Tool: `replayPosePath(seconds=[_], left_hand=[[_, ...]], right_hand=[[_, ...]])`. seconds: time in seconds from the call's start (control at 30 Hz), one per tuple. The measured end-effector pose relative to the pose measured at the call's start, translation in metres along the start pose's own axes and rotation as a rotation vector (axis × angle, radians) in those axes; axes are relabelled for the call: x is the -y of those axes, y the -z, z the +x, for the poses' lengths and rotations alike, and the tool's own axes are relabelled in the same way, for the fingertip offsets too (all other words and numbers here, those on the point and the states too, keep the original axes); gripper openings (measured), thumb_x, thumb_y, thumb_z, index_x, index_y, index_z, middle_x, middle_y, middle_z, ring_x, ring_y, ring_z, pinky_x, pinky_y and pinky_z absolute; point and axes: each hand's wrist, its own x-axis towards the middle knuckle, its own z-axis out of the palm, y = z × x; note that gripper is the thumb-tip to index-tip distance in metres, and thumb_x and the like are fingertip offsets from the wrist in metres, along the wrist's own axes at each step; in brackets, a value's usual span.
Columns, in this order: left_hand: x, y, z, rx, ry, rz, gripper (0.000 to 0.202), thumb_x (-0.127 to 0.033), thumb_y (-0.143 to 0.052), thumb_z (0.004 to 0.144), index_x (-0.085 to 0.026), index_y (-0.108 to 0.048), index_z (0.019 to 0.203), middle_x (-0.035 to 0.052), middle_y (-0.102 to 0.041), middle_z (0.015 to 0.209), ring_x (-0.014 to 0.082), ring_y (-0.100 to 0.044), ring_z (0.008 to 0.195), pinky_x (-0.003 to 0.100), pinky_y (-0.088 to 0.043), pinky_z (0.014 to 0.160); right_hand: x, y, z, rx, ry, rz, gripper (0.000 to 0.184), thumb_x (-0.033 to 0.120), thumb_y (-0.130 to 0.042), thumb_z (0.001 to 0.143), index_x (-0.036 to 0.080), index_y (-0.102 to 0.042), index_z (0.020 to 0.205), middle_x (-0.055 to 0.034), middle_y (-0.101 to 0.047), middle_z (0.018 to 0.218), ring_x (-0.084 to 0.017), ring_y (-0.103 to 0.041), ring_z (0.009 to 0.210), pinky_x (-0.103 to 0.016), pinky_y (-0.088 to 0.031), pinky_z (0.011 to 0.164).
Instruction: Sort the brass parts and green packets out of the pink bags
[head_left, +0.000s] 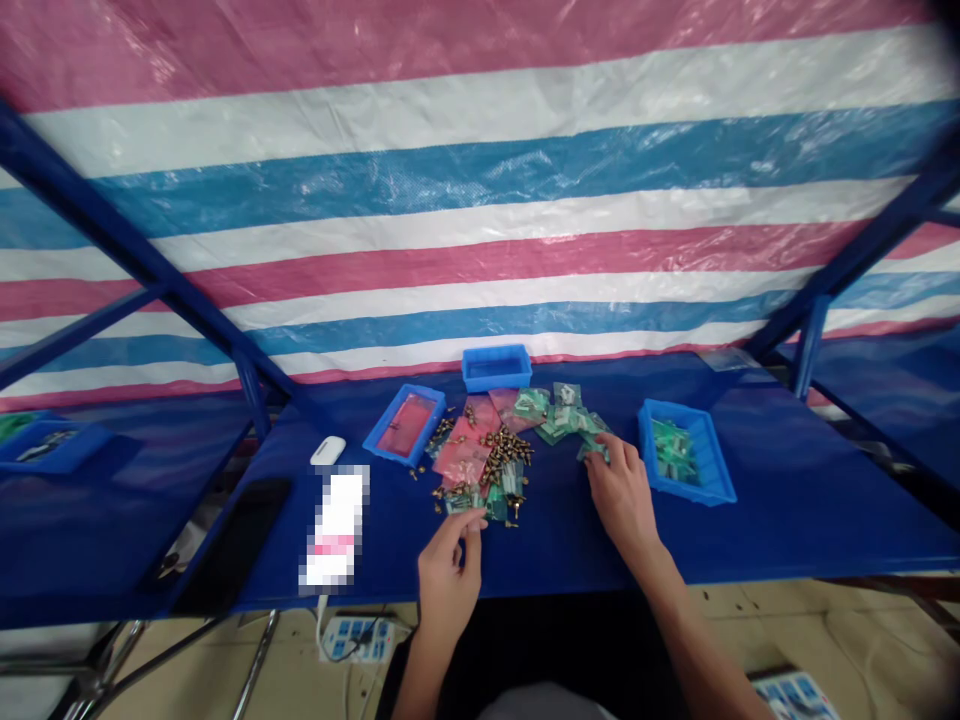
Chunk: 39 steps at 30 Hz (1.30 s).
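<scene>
My left hand (pixel 450 575) is at the front of the pile with thumb and fingertips pinched together. What the pinch holds, if anything, is too small to make out. Just beyond it lie a small green-and-clear bag (pixel 463 499) and loose brass-coloured fittings (pixel 506 450). Several pink plastic bags (pixel 461 462) lie flat under and around the fittings. To the right, my right hand (pixel 622 495) has its fingers closed on the edge of a small green plastic bag (pixel 591 446). More green bags with pale pieces inside (pixel 559 422) are heaped beside it.
A blue tray of green bags (pixel 712 485) stands right of my right hand. Another blue tray (pixel 373 440) holds a pink bag, and a third blue tray (pixel 496 383) stands at the back. On the left are a white case (pixel 328 451), a blurred-out bright item (pixel 336 525) and a black phone-like slab (pixel 232 545).
</scene>
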Motion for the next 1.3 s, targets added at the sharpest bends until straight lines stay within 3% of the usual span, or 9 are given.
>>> replayPosePath(seconds=[0.1, 0.23, 0.33, 0.47, 0.73, 0.83, 0.93, 1.17, 1.3], left_hand=[[-0.003, 0.002, 0.003, -0.040, 0.005, -0.024, 0.022, -0.031, -0.051, 0.096, -0.021, -0.069, 0.104, 0.0033, -0.073, 0.088, 0.0082, -0.048, 0.050, 0.021, -0.044, 0.053], [-0.010, 0.000, 0.007, 0.001, 0.114, -0.161, 0.025, -0.036, -0.052, 0.096, -0.020, -0.067, 0.109, 0.0051, -0.073, 0.092, 0.0103, -0.058, 0.060, 0.022, -0.048, 0.058], [-0.022, -0.009, 0.008, 0.178, 0.225, -0.342, 0.033, -0.041, -0.057, 0.092, -0.019, -0.063, 0.117, 0.0059, -0.072, 0.093, 0.0118, -0.062, 0.064, 0.021, -0.049, 0.057], [-0.038, -0.025, 0.005, 0.410, 0.277, -0.398, 0.027, -0.039, -0.070, 0.083, -0.017, -0.068, 0.099, 0.0011, -0.069, 0.073, 0.0103, -0.057, 0.057, 0.020, -0.043, 0.052], [-0.027, -0.023, 0.007, 0.242, -0.084, -0.267, 0.010, -0.019, -0.070, 0.083, -0.021, -0.070, 0.073, 0.0046, -0.072, 0.097, 0.0177, -0.064, 0.089, 0.024, -0.048, 0.066], [-0.022, -0.022, 0.007, 0.208, -0.170, -0.201, 0.011, -0.018, -0.071, 0.082, -0.022, -0.069, 0.072, 0.0034, -0.073, 0.091, 0.0187, -0.062, 0.092, 0.029, -0.050, 0.079], [-0.024, -0.022, 0.004, 0.217, -0.032, -0.158, 0.006, -0.027, -0.071, 0.083, -0.022, -0.069, 0.082, 0.0022, -0.071, 0.083, 0.0141, -0.061, 0.072, 0.023, -0.047, 0.061], [-0.016, -0.013, 0.004, 0.101, 0.136, -0.132, 0.019, -0.037, -0.061, 0.091, -0.021, -0.068, 0.097, 0.0007, -0.071, 0.083, 0.0092, -0.054, 0.057, 0.020, -0.045, 0.055], [-0.006, -0.004, 0.010, 0.065, 0.168, -0.119, 0.022, -0.040, -0.059, 0.092, -0.021, -0.068, 0.097, 0.0015, -0.073, 0.084, 0.0106, -0.060, 0.062, 0.020, -0.045, 0.057]], right_hand=[[0.003, 0.014, 0.001, -0.023, -0.033, 0.179, 0.023, 0.024, -0.043, 0.098, 0.020, -0.064, 0.091, -0.0155, -0.060, 0.118, -0.033, -0.052, 0.109, -0.047, -0.045, 0.085], [0.025, 0.042, -0.007, 0.148, -0.356, 0.816, 0.027, 0.043, -0.048, 0.097, 0.020, -0.063, 0.096, -0.0087, -0.065, 0.093, -0.022, -0.060, 0.078, -0.036, -0.051, 0.069], [0.050, 0.050, -0.020, 0.405, -0.578, 1.372, 0.036, 0.054, -0.052, 0.094, 0.019, -0.062, 0.092, -0.0028, -0.062, 0.076, -0.015, -0.056, 0.059, -0.028, -0.049, 0.053], [0.073, 0.042, -0.038, 0.443, -0.719, 1.622, 0.039, 0.056, -0.060, 0.089, 0.017, -0.063, 0.088, -0.0028, -0.065, 0.076, -0.015, -0.060, 0.061, -0.027, -0.053, 0.053], [0.057, 0.053, -0.040, 0.458, -0.172, 1.315, 0.015, 0.038, -0.065, 0.090, 0.028, -0.077, 0.091, -0.0065, -0.060, 0.135, -0.027, -0.055, 0.126, -0.044, -0.046, 0.106], [0.054, 0.052, -0.040, 0.412, -0.091, 1.216, 0.015, 0.036, -0.064, 0.091, 0.030, -0.078, 0.092, -0.0055, -0.067, 0.122, -0.026, -0.059, 0.121, -0.043, -0.047, 0.104], [0.051, 0.050, -0.040, 0.390, -0.213, 1.144, 0.016, 0.038, -0.069, 0.088, 0.027, -0.076, 0.097, -0.0049, -0.074, 0.099, -0.023, -0.069, 0.095, -0.034, -0.056, 0.086], [-0.017, 0.059, -0.022, -0.361, -0.392, 0.511, 0.021, 0.036, -0.065, 0.091, 0.022, -0.072, 0.104, -0.0074, -0.072, 0.106, -0.025, -0.066, 0.100, -0.039, -0.049, 0.094], [-0.055, 0.054, -0.014, -0.374, -0.181, 0.164, 0.024, 0.036, -0.068, 0.089, 0.022, -0.071, 0.107, -0.0092, -0.071, 0.110, -0.028, -0.064, 0.103, -0.044, -0.046, 0.095]])
